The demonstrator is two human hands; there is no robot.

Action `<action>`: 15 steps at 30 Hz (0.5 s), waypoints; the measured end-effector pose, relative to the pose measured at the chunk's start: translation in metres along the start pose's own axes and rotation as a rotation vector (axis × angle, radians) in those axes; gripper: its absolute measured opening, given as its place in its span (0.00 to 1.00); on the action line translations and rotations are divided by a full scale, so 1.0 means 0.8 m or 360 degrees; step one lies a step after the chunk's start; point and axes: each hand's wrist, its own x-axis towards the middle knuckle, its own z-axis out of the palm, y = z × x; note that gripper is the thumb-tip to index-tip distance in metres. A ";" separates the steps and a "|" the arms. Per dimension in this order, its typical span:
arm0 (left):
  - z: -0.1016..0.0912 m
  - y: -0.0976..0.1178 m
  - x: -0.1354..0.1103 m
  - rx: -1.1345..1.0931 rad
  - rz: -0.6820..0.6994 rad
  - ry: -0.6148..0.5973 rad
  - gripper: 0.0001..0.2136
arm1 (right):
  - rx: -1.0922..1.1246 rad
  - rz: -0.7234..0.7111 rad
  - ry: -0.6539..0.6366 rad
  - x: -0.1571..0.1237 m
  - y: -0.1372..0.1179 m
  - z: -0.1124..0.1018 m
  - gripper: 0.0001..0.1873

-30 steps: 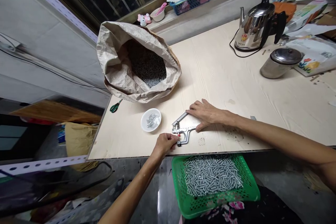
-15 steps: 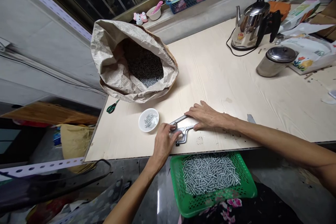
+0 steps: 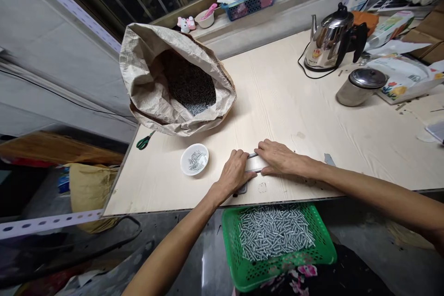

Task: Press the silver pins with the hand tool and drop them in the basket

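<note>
A grey metal hand tool with two long handles, like pliers, [image 3: 243,189] lies near the table's front edge. My left hand [image 3: 233,172] is wrapped over its head end and the near part of the handles, hiding most of the jaws. Around the handle ends, my right hand [image 3: 279,157] is closed, fingers on the far handle and thumb on the near one. To the left stands a white bowl [image 3: 185,168] with several small silver pieces [image 3: 197,160]. Below the edge sits a green basket [image 3: 324,247] filled with small silver ridged rods [image 3: 275,231], perhaps screws.
A big woven sack [image 3: 142,83] of dark and silver small parts stands open at the back left. Green-handled scissors [image 3: 143,142] lie beside it. A steel kettle [image 3: 324,46], a lidded metal canister [image 3: 359,88] and a printed bag [image 3: 398,76] occupy the right.
My left hand has shifted right and up, from the tool's head onto its handles, and now covers the jaws. The handles look closer together between my hands.
</note>
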 end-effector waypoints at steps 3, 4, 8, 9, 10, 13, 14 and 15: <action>0.004 0.001 0.002 -0.0058 -0.0043 0.0014 0.08 | -0.0031 -0.0026 0.0005 0.000 -0.005 0.007 0.05; 0.005 0.002 0.003 -0.0067 -0.0058 0.0010 0.07 | -0.0036 -0.0037 0.0003 0.001 -0.006 0.010 0.05; 0.009 0.008 0.003 -0.0083 -0.0112 -0.0013 0.06 | -0.0039 -0.0035 -0.0023 0.002 -0.007 0.016 0.07; 0.008 0.009 0.002 -0.0091 -0.0130 0.0007 0.06 | -0.0032 -0.0039 0.0002 0.000 -0.006 0.015 0.06; 0.006 0.009 -0.001 -0.0112 -0.0141 0.0049 0.08 | -0.0012 -0.0050 0.0051 -0.003 -0.005 0.012 0.08; -0.004 0.004 -0.019 -0.0245 -0.0186 0.0312 0.20 | 0.0100 -0.0130 0.0238 -0.016 -0.001 0.003 0.29; -0.009 0.001 -0.029 -0.0293 -0.0238 0.0418 0.20 | 0.0134 -0.0154 0.0278 -0.021 -0.001 0.001 0.33; -0.013 -0.003 -0.038 -0.0323 -0.0321 0.0501 0.16 | 0.0159 -0.0169 0.0295 -0.026 -0.001 0.000 0.33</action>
